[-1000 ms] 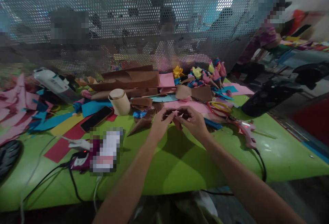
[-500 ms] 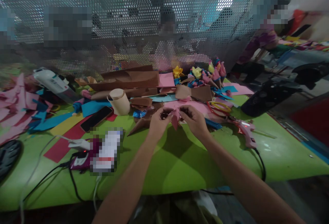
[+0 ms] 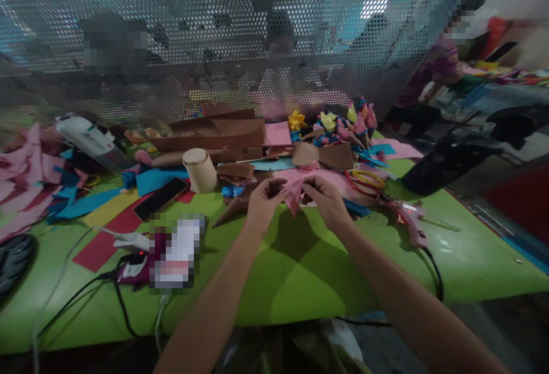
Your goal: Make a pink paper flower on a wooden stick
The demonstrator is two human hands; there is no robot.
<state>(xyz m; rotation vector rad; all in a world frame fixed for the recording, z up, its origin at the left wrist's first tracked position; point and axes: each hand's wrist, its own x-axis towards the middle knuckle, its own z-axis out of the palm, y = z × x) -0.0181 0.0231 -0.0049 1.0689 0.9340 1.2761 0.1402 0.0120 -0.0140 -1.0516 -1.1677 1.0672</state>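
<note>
My left hand [image 3: 262, 202] and my right hand [image 3: 326, 199] meet above the green table [image 3: 300, 271], and both pinch a small folded pink paper piece [image 3: 294, 193] between them. The paper's point hangs down between my fingers. Just behind my hands lie a pink sheet [image 3: 330, 178], brown paper scraps [image 3: 235, 171] and a brown paper cone [image 3: 231, 209].
A pink glue gun [image 3: 409, 219] with a black cord lies to the right, and red-and-yellow scissors [image 3: 366, 180] beyond it. To the left sit a phone [image 3: 160, 198], a paper roll [image 3: 199, 170], coloured sheets and cables. Finished paper flowers [image 3: 343, 122] stand at the back before a perforated screen, with people behind.
My hands have turned and partly unfolded the pink paper; its point now hangs lower between my fingers. The hands stayed in the same spot.
</note>
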